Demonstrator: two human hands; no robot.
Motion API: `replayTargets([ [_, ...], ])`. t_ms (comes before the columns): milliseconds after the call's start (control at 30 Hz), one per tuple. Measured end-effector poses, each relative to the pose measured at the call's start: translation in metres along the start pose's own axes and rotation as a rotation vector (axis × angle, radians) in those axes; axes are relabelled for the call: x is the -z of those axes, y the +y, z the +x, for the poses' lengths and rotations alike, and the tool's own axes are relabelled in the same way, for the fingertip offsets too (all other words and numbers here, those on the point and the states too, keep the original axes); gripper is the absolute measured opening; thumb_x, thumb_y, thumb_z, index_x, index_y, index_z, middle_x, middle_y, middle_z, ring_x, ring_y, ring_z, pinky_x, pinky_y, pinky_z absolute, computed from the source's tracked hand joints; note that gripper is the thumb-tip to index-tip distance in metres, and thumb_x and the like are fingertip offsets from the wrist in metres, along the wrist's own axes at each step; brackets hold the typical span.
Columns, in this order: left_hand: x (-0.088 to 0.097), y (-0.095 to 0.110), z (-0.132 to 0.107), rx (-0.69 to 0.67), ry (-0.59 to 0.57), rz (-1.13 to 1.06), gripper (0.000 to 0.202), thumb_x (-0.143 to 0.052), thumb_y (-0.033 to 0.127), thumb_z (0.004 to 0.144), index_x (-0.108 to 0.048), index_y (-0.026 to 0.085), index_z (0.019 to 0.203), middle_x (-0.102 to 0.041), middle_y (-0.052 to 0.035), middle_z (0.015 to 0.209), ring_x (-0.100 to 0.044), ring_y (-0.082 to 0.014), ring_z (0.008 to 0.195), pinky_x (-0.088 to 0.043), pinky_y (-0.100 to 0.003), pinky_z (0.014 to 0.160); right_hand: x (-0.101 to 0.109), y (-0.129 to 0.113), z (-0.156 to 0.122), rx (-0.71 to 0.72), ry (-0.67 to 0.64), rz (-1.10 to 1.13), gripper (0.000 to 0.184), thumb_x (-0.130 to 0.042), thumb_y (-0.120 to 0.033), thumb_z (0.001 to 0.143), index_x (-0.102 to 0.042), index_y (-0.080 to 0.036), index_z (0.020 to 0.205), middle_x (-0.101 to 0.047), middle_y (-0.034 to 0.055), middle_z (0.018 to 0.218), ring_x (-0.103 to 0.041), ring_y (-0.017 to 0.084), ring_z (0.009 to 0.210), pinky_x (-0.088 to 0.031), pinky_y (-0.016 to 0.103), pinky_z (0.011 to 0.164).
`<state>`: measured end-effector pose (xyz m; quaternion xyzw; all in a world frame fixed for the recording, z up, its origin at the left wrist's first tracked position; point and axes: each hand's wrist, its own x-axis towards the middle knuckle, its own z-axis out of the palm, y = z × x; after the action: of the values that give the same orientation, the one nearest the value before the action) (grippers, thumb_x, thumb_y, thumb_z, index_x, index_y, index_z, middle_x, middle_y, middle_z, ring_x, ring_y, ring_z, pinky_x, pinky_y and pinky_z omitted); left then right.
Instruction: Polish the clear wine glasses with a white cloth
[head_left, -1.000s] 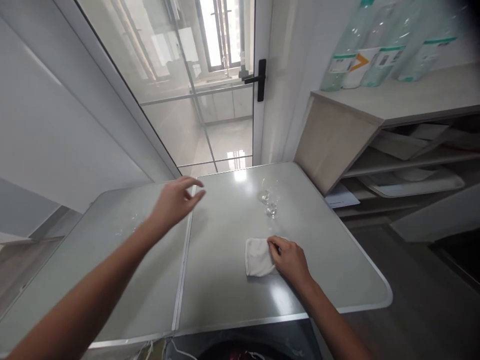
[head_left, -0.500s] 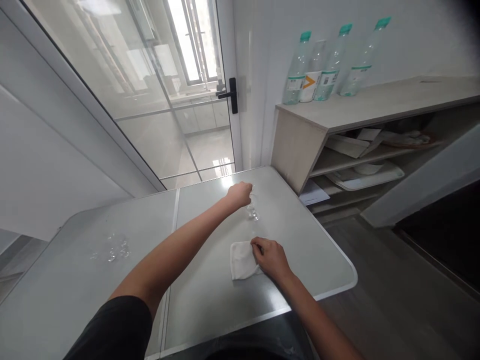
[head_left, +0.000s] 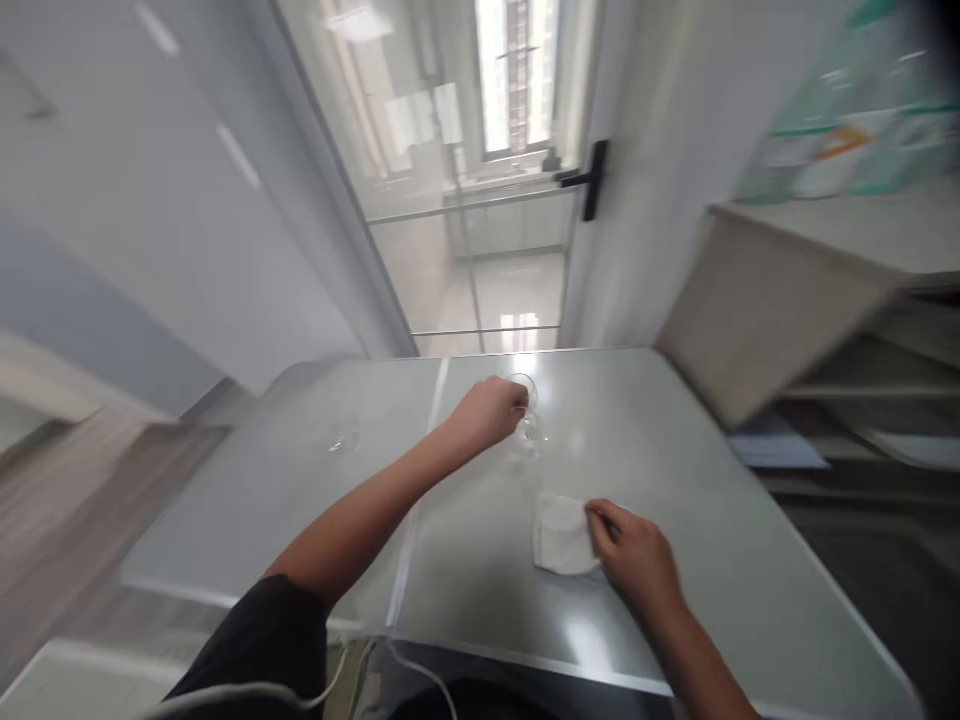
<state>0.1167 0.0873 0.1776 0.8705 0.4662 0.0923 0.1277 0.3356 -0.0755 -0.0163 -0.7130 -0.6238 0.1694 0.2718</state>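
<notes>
My left hand (head_left: 491, 412) is stretched out over the far half of the table, its fingers closed around a small clear glass (head_left: 529, 428). The rounded rim of the glass shows above and behind the fingertips; motion blur hides its exact shape. Nearer to me, my right hand (head_left: 637, 550) pinches the right edge of a folded white cloth (head_left: 562, 535), which lies on the tabletop. Farther left, another clear, glassy object (head_left: 343, 440) rests on the table, too blurred to name.
The pale table (head_left: 480, 560) has a light seam running across it. Behind stands a glazed door with a black handle (head_left: 590, 180). At the right is a shelf unit (head_left: 787, 300) with blurred bottles (head_left: 840, 150) on top. A white cable (head_left: 420, 670) hangs near me.
My view has swung to the left, so the table and door sit farther right. Both hands stay at the clear glass and the cloth, with little visible movement over the table.
</notes>
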Motion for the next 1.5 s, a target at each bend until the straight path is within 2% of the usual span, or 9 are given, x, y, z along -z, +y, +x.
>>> replayTargets([
  [100,0.017,-0.032,-0.070,0.117,0.084,-0.055,0.018,-0.062,0.012,0.087,-0.077,0.021,0.087,-0.079,-0.0035,0.089,-0.071,-0.0192,0.080,-0.049,-0.030,0.074,-0.007,0.012,0.004,-0.048,-0.031,-0.039,0.032,-0.052,-0.048,0.094,-0.078,-0.031,0.101,-0.082,0.0009,0.096,-0.076,0.026,0.086,-0.046,0.031,0.072],
  [267,0.032,-0.096,-0.177,0.444,0.148,-0.047,0.014,-0.063,0.017,0.086,-0.076,0.021,0.084,-0.079,-0.0033,0.086,-0.072,-0.0209,0.082,-0.048,-0.030,0.074,-0.010,0.016,0.006,-0.092,-0.103,-0.096,0.037,-0.051,-0.055,0.089,-0.077,-0.033,0.102,-0.081,0.0000,0.094,-0.075,0.027,0.081,-0.046,0.031,0.067],
  [367,0.040,-0.137,-0.220,0.625,0.172,0.015,0.014,-0.063,0.022,0.086,-0.077,0.022,0.084,-0.080,-0.0041,0.087,-0.073,-0.0230,0.085,-0.048,-0.030,0.075,-0.008,0.012,0.006,-0.121,-0.112,-0.138,0.038,-0.050,-0.056,0.088,-0.077,-0.033,0.103,-0.080,0.0011,0.089,-0.074,0.027,0.077,-0.045,0.031,0.063],
  [467,0.046,-0.174,-0.244,0.824,0.200,0.093,0.017,-0.061,0.023,0.084,-0.077,0.021,0.085,-0.080,-0.0061,0.093,-0.073,-0.0256,0.091,-0.047,-0.031,0.075,-0.006,0.008,0.006,-0.124,-0.118,-0.163,0.038,-0.049,-0.056,0.089,-0.076,-0.033,0.102,-0.078,0.0022,0.081,-0.072,0.026,0.072,-0.044,0.030,0.060],
  [633,0.046,-0.221,-0.254,0.988,0.179,0.187,0.016,-0.059,0.021,0.079,-0.075,0.019,0.077,-0.079,-0.0097,0.088,-0.071,-0.0286,0.090,-0.045,-0.032,0.072,-0.008,0.007,0.005,-0.088,-0.069,-0.140,0.038,-0.050,-0.056,0.089,-0.077,-0.031,0.101,-0.079,0.0028,0.084,-0.073,0.027,0.073,-0.045,0.030,0.060],
  [800,0.042,-0.242,-0.242,1.016,0.219,0.187,0.018,-0.059,0.023,0.076,-0.075,0.019,0.082,-0.078,-0.0110,0.087,-0.071,-0.0291,0.088,-0.047,-0.033,0.072,-0.011,0.009,0.004,-0.033,-0.022,-0.117,0.037,-0.051,-0.054,0.089,-0.078,-0.029,0.097,-0.078,0.0024,0.078,-0.071,0.023,0.067,-0.045,0.028,0.061],
  [1000,0.040,-0.241,-0.231,1.002,0.235,0.182,0.017,-0.061,0.025,0.076,-0.074,0.019,0.085,-0.079,-0.0116,0.096,-0.072,-0.0304,0.091,-0.048,-0.033,0.072,-0.008,0.007,0.003,0.003,-0.007,-0.086,0.038,-0.051,-0.053,0.091,-0.078,-0.027,0.097,-0.077,0.0018,0.076,-0.071,0.021,0.064,-0.046,0.026,0.059],
  [1200,0.039,-0.242,-0.234,0.965,0.342,0.138,0.031,-0.061,0.023,0.076,-0.072,0.020,0.104,-0.079,-0.0087,0.112,-0.072,-0.0300,0.098,-0.051,-0.038,0.086,-0.006,0.003,0.004,0.014,-0.017,-0.074,0.038,-0.051,-0.053,0.091,-0.078,-0.027,0.097,-0.080,0.0033,0.086,-0.074,0.024,0.071,-0.048,0.027,0.062],
  [1500,0.042,-0.229,-0.230,0.989,0.301,0.140,0.039,-0.064,0.029,0.082,-0.061,0.019,0.120,-0.072,-0.0109,0.125,-0.072,-0.0276,0.096,-0.050,-0.037,0.087,-0.006,0.004,0.003,-0.011,-0.026,-0.070,0.037,-0.052,-0.053,0.092,-0.077,-0.028,0.098,-0.079,0.0019,0.081,-0.074,0.023,0.071,-0.047,0.026,0.061],
])
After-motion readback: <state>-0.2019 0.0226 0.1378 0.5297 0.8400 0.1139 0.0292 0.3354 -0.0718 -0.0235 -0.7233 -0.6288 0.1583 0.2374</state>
